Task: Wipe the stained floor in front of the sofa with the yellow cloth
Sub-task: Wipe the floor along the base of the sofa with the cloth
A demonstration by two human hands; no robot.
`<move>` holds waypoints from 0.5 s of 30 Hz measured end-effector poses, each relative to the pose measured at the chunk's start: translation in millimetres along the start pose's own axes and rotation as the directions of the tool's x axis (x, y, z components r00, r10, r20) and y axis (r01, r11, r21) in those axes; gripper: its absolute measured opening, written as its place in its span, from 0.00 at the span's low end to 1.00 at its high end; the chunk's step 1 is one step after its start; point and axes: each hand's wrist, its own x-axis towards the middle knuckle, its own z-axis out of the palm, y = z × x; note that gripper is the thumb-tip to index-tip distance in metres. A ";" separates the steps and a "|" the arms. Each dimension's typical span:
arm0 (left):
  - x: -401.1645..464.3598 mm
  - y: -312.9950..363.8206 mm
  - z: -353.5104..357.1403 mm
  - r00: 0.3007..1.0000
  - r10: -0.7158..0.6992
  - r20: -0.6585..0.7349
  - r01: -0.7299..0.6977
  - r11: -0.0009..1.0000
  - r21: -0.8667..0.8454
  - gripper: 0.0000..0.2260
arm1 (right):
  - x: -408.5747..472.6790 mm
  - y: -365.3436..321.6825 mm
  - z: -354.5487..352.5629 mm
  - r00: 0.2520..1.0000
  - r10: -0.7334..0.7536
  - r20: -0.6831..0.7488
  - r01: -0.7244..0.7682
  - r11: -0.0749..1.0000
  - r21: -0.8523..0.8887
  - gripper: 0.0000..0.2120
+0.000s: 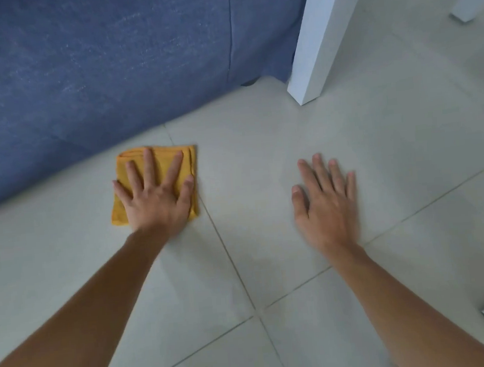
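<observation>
Head view: the pale tiled floor [261, 152] fills most of what I see, crossed by thin grout lines, and I am low over it with both arms stretched forward. The blue sofa [78, 66] stands along the far left, its fabric front dropping almost to the tiles, so the strip I must clean is the one just before it. A white furniture leg [318, 36] stands on the floor at the sofa's right end, well clear of my reach.

My right hand [324, 202] lies palm down on the bare tile, fingers together and extended, holding nothing; I judge it is there to prop my weight while I lean in. My left hand [155, 196] is spread flat, fingers splayed wide, pressing on the yellow cloth [120, 211] rather than clutching it, which spreads the pressure across the fabric. The cloth is folded into a neat square, giving a thick pad, and it sits on the floor near the sofa's lower edge, just left of a grout line.

I cannot make out a distinct stain; the tiles are slightly blurred.
</observation>
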 end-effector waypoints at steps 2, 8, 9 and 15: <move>40.3 21.3 -3.7 0.998 -0.066 -0.007 0.066 0.998 -0.026 0.28 | -0.7 1.1 2.3 1.000 -0.001 -0.020 0.001 1.000 -0.001 0.27; 93.8 132.5 -7.6 0.997 0.071 0.007 -0.070 0.996 -0.059 0.29 | 2.4 2.4 -0.9 0.999 0.010 -0.031 -0.007 0.996 0.093 0.28; 90.8 149.7 -6.6 0.991 0.136 0.004 -0.136 0.989 -0.054 0.29 | 2.6 3.1 -1.1 0.998 0.023 -0.054 -0.014 0.988 0.157 0.29; 27.4 181.8 1.6 0.861 0.507 0.042 -0.508 0.862 0.014 0.27 | 2.8 9.6 -2.7 0.964 0.154 -0.218 -0.005 0.827 0.562 0.25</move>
